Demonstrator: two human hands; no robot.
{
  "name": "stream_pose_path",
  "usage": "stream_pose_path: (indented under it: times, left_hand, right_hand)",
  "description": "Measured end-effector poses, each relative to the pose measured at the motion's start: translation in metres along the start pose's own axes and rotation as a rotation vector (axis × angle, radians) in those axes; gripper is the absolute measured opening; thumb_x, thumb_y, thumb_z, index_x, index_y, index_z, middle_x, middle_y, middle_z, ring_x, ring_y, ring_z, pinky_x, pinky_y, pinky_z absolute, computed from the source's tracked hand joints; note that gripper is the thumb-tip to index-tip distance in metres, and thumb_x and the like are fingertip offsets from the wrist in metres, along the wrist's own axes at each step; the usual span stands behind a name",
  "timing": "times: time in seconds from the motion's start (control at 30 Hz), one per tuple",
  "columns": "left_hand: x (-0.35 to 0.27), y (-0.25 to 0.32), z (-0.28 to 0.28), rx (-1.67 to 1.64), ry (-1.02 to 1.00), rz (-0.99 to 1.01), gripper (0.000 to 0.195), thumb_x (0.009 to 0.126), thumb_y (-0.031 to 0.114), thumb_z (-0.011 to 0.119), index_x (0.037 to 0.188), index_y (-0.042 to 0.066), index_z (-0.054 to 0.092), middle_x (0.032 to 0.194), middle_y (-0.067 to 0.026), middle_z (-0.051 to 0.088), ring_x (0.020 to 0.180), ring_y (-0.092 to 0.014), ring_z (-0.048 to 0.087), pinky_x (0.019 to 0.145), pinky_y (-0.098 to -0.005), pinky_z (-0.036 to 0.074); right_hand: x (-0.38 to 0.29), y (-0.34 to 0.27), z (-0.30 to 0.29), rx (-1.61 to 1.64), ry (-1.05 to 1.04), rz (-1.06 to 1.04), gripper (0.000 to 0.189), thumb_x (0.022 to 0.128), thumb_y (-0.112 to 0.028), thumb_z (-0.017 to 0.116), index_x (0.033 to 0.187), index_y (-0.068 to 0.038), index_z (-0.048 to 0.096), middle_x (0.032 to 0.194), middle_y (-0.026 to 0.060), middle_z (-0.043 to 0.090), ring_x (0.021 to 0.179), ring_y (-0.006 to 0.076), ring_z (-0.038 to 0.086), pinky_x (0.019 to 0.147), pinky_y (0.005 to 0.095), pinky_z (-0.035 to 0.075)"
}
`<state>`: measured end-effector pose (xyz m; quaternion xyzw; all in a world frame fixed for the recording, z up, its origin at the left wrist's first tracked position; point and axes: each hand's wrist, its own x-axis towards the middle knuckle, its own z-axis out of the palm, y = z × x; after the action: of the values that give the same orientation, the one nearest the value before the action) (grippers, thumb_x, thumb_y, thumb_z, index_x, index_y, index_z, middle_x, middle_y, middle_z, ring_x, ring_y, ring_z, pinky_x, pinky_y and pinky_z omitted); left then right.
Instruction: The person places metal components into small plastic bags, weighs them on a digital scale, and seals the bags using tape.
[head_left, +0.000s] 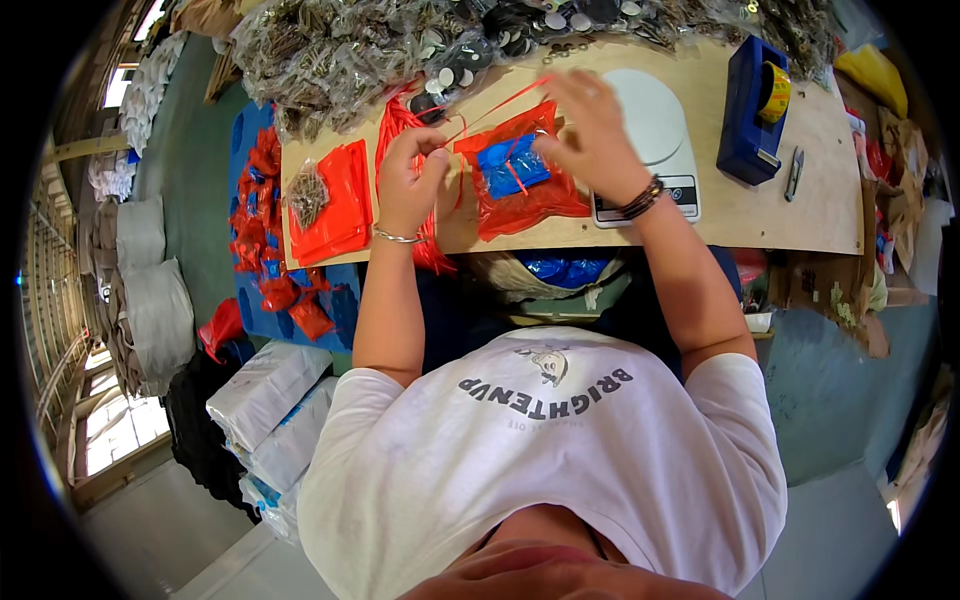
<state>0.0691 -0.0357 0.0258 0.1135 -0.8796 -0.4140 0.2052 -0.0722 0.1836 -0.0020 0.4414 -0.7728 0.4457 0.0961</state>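
Note:
A red plastic bag (525, 214) with a blue packet (514, 166) in it lies on the wooden table. Between thumb and fingers, my left hand (412, 176) pinches a thin red plastic strip (495, 107) just left of the bag. The strip runs up to the fingers of my right hand (592, 135), which is over the bag's right side and slightly blurred; its exact grip cannot be made out. Behind my left hand hangs a bundle of red strips (394, 124). Flat red bags (341, 202) are stacked further left, with a clear bag of screws (307, 195) on top.
A white digital scale (649, 120) stands beside my right hand. Further right are a blue tape dispenser (750, 127) and a utility knife (795, 174). Bagged hardware (337, 52) is heaped along the far edge. Filled red bags (259, 217) lie on a blue surface at left.

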Motion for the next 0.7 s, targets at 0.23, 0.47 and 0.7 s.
stream_pose_path:
  times: [0.23, 0.47, 0.7]
  left_hand:
    - [-0.026, -0.020, -0.008, -0.112, -0.056, -0.141, 0.014, 0.085, 0.008, 0.059, 0.096, 0.000, 0.059, 0.080, -0.0037, 0.059, 0.078, -0.012, 0.057, 0.074, -0.0262, 0.047]
    - [-0.053, -0.034, 0.032, -0.128, -0.217, -0.374, 0.062, 0.087, 0.021, 0.064, 0.136, 0.003, 0.032, 0.108, -0.0128, 0.056, 0.091, -0.019, 0.058, 0.082, -0.0319, 0.048]
    - [-0.058, -0.009, 0.057, -0.105, -0.239, -0.261, 0.112, 0.062, 0.024, 0.085, 0.145, 0.007, 0.011, 0.130, -0.0227, 0.043, 0.119, -0.034, 0.048, 0.102, -0.0382, 0.039]
  right_hand:
    - [0.001, 0.033, -0.023, -0.040, 0.176, 0.149, 0.053, 0.078, -0.031, 0.068, 0.125, -0.008, 0.055, 0.128, 0.0136, 0.054, 0.120, 0.0346, 0.044, 0.103, 0.0388, 0.035]
    - [-0.009, 0.018, -0.006, -0.220, -0.395, 0.165, 0.041, 0.080, -0.027, 0.060, 0.120, -0.019, 0.060, 0.106, 0.0101, 0.066, 0.111, 0.0311, 0.054, 0.092, 0.0471, 0.040]
    - [-0.021, -0.010, 0.001, -0.310, -0.618, 0.090, 0.090, 0.068, -0.031, 0.072, 0.144, -0.016, 0.028, 0.123, 0.0163, 0.055, 0.121, 0.0320, 0.045, 0.102, 0.0564, 0.027]
